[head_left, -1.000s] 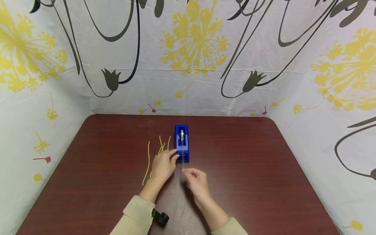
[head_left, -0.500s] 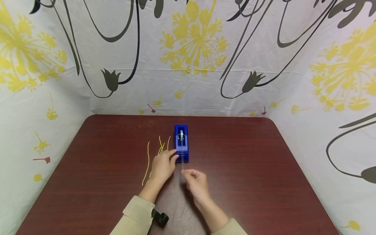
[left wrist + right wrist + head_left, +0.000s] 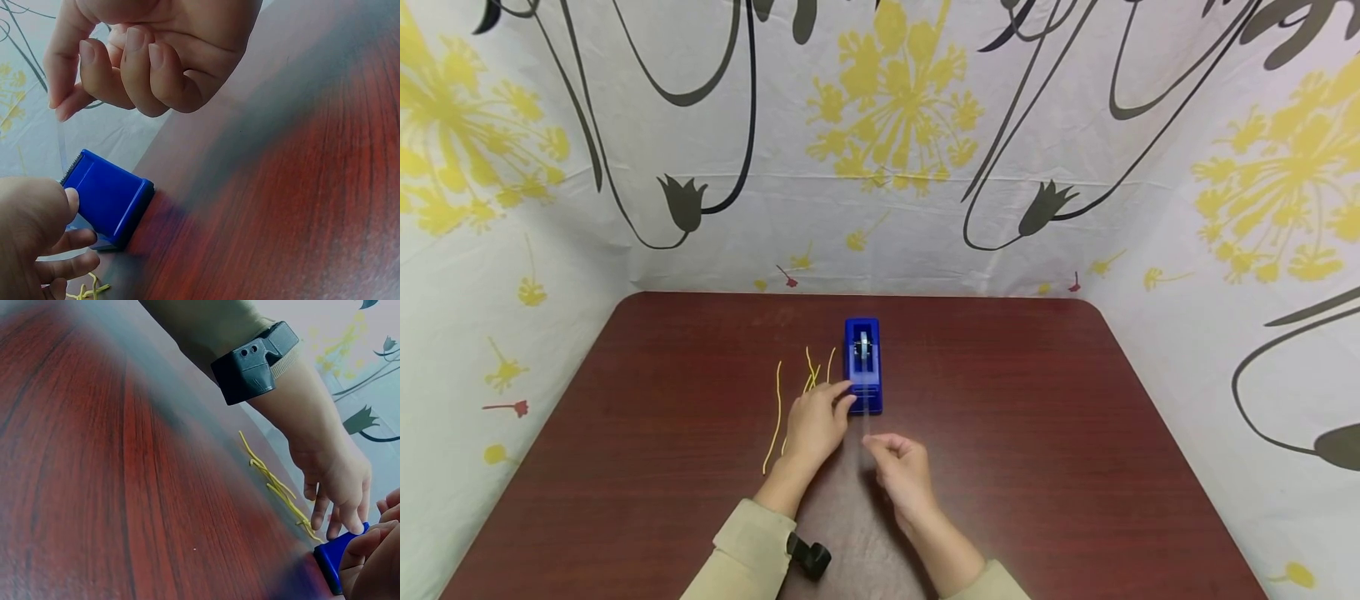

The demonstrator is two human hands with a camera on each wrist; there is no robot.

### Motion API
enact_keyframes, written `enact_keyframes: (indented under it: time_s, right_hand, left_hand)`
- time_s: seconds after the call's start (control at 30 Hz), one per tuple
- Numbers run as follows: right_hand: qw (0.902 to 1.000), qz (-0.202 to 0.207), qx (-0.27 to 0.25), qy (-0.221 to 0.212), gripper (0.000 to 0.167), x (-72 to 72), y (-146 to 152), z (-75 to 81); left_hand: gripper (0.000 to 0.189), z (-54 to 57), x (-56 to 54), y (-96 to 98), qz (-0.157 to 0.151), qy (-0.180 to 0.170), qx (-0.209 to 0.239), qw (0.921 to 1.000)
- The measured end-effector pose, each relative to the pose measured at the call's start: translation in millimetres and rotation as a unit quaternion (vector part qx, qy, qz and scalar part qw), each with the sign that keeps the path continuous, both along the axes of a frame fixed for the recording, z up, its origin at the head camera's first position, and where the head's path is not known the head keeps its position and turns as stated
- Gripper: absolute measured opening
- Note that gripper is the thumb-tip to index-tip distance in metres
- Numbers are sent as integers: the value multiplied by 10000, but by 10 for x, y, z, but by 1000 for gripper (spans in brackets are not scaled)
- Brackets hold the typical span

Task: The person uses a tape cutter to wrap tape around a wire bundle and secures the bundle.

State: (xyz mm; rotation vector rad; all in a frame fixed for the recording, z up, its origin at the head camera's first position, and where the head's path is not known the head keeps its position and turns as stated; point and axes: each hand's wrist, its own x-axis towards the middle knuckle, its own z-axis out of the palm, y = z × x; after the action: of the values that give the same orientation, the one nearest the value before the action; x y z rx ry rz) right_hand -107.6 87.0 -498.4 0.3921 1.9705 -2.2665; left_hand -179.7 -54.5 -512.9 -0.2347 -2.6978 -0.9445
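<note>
A blue tape dispenser (image 3: 853,367) with a roll of clear tape (image 3: 864,346) stands near the far middle of the table. My left hand (image 3: 814,423) holds it at its left front side with thumb and fingers, as the left wrist view also shows. In front of the dispenser, my right hand (image 3: 904,471) pinches the free end of a clear tape strip (image 3: 867,423) between thumb and forefinger. The strip runs taut from the toothed cutting edge (image 3: 74,167) up to those fingertips. Several yellow strings (image 3: 275,487) lie beside and partly behind my left hand.
The dark red wooden table (image 3: 1037,417) has rounded far corners. A white cloth with a flower pattern (image 3: 880,225) hangs behind it and along both sides. A black wrist camera (image 3: 250,369) is strapped to the left forearm, over the beige sleeve's end.
My right hand has drawn very slightly toward me with the tape end in its pinch. The left hand and the dispenser stay in place.
</note>
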Motion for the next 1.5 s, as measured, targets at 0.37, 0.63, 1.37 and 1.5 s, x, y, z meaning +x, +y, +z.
enact_keyframes:
  time_s: [0.37, 0.63, 1.37, 1.5]
  right_hand:
    - [10000, 36, 44, -65, 24, 42, 0, 29]
    - [10000, 18, -4, -39, 21, 47, 0, 21]
    - [10000, 2, -82, -27, 17, 87, 5, -9]
    - [10000, 9, -57, -42, 18, 99, 7, -13]
  left_hand:
    - [29, -9, -9, 1, 34, -13, -124, 9999]
    - [29, -2, 0, 7, 80, -52, -82, 9999]
    - [30, -18, -13, 18, 141, -148, -52, 9998]
    - [30, -25, -16, 19, 155, -148, -37, 9998]
